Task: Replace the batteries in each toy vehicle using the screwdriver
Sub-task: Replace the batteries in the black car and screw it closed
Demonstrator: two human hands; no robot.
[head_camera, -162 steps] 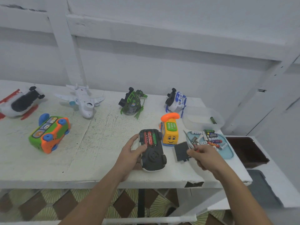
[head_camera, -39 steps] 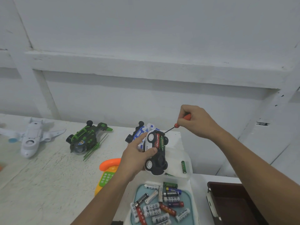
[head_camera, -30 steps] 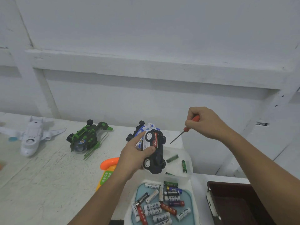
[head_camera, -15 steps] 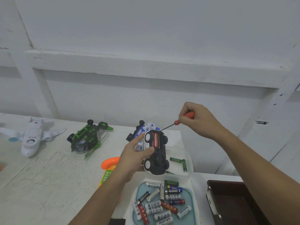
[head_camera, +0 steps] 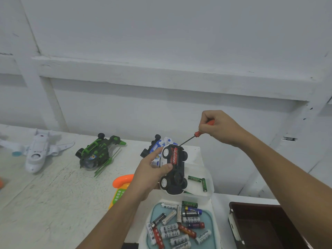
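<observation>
So the left hand (head_camera: 149,174) has its fingers (head_camera: 156,152) wrapped round the flipped toy car (head_camera: 175,178), thumb just beside the red battery (head_camera: 174,156) sitting in the open slot. The right hand (head_camera: 218,128) is curled tight on the screwdriver (head_camera: 195,135), tip at the battery's far end. I'd lever gently from there, thumb off the cell, car held over the clear tub (head_camera: 209,194) below the fingers so it drops in, not onto the desk (head_camera: 53,194).

A plain white-painted room serves as a makeshift toy-repair bench, its scuffed table (head_camera: 53,203) set against a beamed wall (head_camera: 161,33), a white toy plane (head_camera: 38,153) and green helicopter (head_camera: 95,155) far left, a tray (head_camera: 154,210) of loose batteries (head_camera: 172,228) near right.
</observation>
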